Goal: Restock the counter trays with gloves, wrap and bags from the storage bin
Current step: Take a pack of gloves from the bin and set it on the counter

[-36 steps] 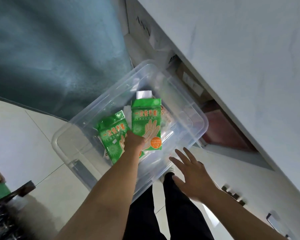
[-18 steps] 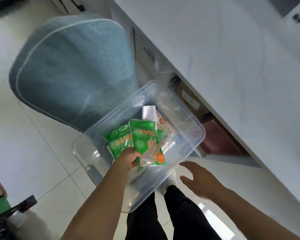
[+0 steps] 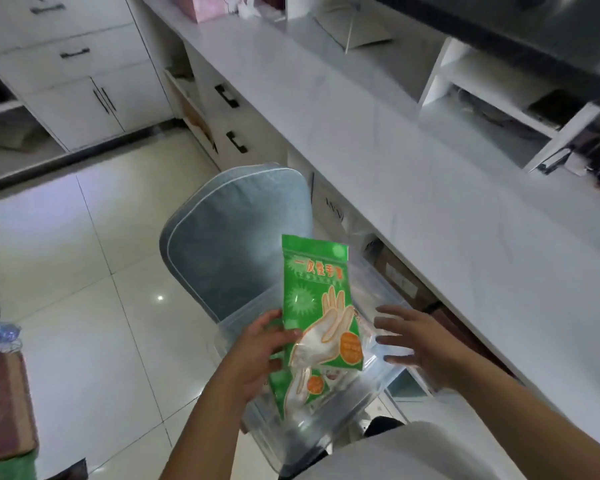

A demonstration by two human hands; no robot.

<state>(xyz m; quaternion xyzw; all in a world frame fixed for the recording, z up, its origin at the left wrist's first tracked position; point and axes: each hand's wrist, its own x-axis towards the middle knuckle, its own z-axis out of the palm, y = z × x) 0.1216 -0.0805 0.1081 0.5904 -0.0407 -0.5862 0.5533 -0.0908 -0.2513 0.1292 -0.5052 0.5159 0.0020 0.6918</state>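
So, status:
glove packs: two green packs, front one (image 3: 317, 299) upright with a second (image 3: 300, 393) fanned out below it, both now lifted out of the bin and held above it (half a second ago they were low down in the bin).
left hand: left hand (image 3: 257, 355) pinches both packs at their left edge, thumb on the front face, fingers behind.
right hand: right hand (image 3: 413, 341) spread flat, fingers straight, holding nothing, just right of the packs and over the bin's near rim; looks ready to steady or take a pack, my read only.
storage bin: clear storage bin (image 3: 371, 386) sits below the hands, in front of the grey chair (image 3: 236, 237).
counter: white counter (image 3: 413, 161) to the right, now in view as the head has come up; no trays that I can pick out.
meaning: pick-up looks done; next is the carry to the counter, gloves first.
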